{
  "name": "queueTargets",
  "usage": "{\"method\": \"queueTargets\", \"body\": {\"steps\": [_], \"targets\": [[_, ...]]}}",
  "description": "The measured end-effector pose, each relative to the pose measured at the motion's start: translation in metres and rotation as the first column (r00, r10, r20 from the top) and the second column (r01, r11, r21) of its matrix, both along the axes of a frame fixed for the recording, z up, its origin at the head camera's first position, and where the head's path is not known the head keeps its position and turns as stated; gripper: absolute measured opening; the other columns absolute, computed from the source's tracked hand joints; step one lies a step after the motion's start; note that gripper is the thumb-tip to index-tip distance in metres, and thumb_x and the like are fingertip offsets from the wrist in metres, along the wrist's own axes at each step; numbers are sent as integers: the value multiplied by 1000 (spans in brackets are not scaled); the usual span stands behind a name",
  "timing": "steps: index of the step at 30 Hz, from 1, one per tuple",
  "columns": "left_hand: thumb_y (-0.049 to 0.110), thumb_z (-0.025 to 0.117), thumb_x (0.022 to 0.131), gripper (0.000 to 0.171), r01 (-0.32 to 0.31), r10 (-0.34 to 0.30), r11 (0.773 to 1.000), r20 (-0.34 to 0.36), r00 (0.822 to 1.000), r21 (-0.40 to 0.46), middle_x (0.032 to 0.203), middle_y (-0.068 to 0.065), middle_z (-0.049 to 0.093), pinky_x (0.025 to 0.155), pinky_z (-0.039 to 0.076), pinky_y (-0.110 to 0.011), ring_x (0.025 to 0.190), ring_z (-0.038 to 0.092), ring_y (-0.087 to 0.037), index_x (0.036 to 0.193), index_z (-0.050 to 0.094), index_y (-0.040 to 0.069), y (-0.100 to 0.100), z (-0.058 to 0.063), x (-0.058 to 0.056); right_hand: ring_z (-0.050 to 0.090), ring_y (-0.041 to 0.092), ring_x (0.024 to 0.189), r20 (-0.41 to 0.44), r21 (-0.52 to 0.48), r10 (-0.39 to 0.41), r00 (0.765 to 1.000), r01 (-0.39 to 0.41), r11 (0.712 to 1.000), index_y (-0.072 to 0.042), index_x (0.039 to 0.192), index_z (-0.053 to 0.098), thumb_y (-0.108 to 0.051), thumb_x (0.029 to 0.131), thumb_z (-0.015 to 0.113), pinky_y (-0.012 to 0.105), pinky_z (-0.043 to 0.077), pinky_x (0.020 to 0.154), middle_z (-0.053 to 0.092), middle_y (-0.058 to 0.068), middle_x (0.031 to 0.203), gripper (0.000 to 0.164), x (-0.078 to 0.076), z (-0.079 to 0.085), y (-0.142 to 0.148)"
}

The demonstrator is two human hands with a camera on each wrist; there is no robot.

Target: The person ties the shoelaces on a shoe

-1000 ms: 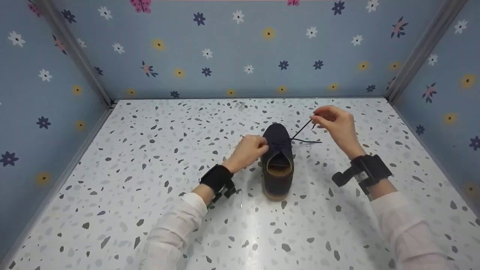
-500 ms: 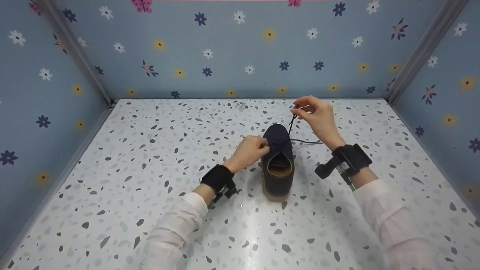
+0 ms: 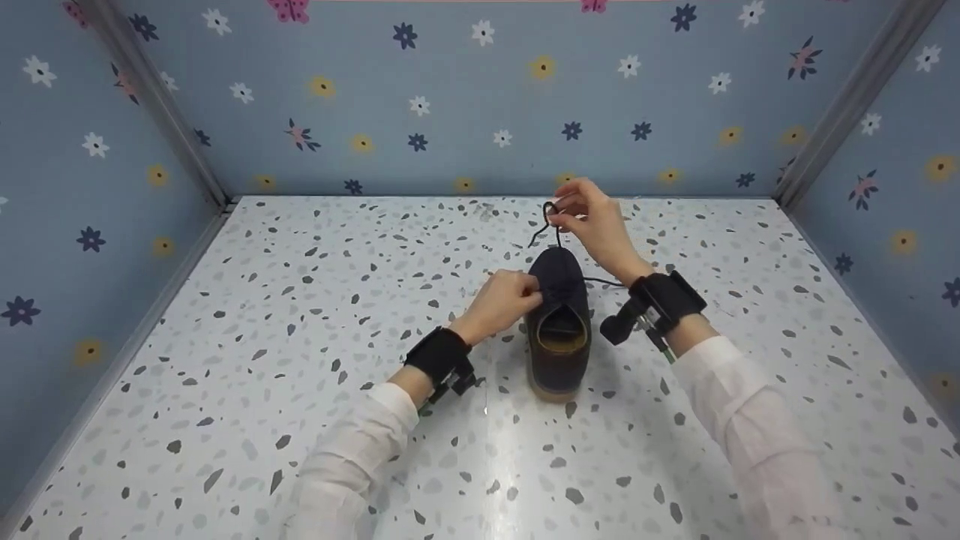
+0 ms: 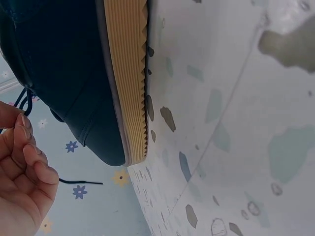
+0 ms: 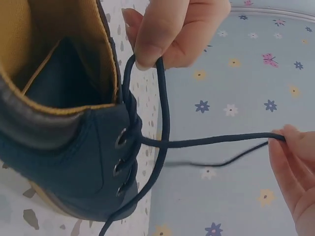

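A dark navy lace-up shoe [image 3: 559, 367] with a tan sole stands upright, toe toward the back wall. My left hand [image 3: 499, 304] is at its left side over the laces. The right wrist view shows those left fingers [image 5: 160, 34] pinching a standing loop of shoelace [image 5: 164, 98] above the eyelets. Beyond the toe, my right hand [image 3: 596, 225] pinches the other lace [image 5: 211, 141] between thumb and fingertips, drawn taut from the shoe. Its free tail [image 3: 538, 236] dangles left of the fingers. In the left wrist view the shoe's side [image 4: 64, 64] rises beside my curled left fingers [image 4: 34, 160].
The shoe stands on a white speckled tabletop [image 3: 262, 337]. Blue flowered panels [image 3: 480, 97] enclose it at the back and both sides, joined by grey corner posts [image 3: 157, 105]. A loose lace end [image 3: 602, 281] extends right of the shoe, under my right forearm.
My right hand has moved left and farther back, carrying its lace from the shoe's right side to over the toe. My left hand and the shoe have stayed in place.
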State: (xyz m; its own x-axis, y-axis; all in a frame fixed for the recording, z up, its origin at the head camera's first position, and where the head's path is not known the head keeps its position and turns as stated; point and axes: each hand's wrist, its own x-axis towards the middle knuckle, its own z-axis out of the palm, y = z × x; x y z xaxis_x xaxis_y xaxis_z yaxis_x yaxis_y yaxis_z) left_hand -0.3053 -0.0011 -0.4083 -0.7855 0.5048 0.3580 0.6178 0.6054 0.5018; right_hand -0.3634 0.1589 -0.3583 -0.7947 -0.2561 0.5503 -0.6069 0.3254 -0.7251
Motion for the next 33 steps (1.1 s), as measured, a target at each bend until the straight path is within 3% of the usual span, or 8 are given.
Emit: {"method": "queueTargets", "body": {"steps": [3,6,8,17,23,33], "targets": [[22,45,66,16,5,-5,1000,-13,1000,-6,47,7,40,38,29,-17,41,35,-5,51,44,16,0,1,0,49,13,62,42,-23,44,998,-43,999,-10,86,43,-11,61,54,23,38,52,52,4,73,28,-23,-18,0],[21,45,65,17,15,-15,1000,-29,999,0,46,6,39,38,27,-18,41,35,-5,49,42,15,0,0,0,49,13,62,43,-16,67,997,-66,998,-9,84,45,-11,61,54,22,38,51,52,4,73,25,-31,-28,-4],[21,45,65,18,15,-15,1000,-39,999,0,45,6,38,38,27,-18,41,34,-5,48,41,15,0,-1,0,49,14,62,43,6,54,998,-55,998,-8,82,47,-11,61,55,24,38,51,52,5,72,23,-9,-11,-15],[21,45,64,18,18,-18,1000,-31,999,9,45,6,37,37,27,-18,40,34,-5,48,41,15,0,-3,0,49,13,60,-23,99,67,997,-64,993,-4,77,51,-6,63,54,24,38,50,52,4,70,15,22,10,-39],[22,45,64,18,22,-22,1000,-39,999,17,44,7,36,38,26,-18,40,33,-4,48,41,15,0,-4,1,48,8,62,-18,166,128,992,-123,978,-8,78,53,-9,65,52,19,37,51,52,0,72,13,21,1,-44],[21,46,63,17,25,-24,999,-51,998,24,44,7,37,39,27,-17,41,34,-3,48,41,15,-1,-4,1,48,13,62,107,232,176,978,-197,953,-5,81,55,-9,70,47,21,37,52,53,3,72,14,22,-6,-47]]}}
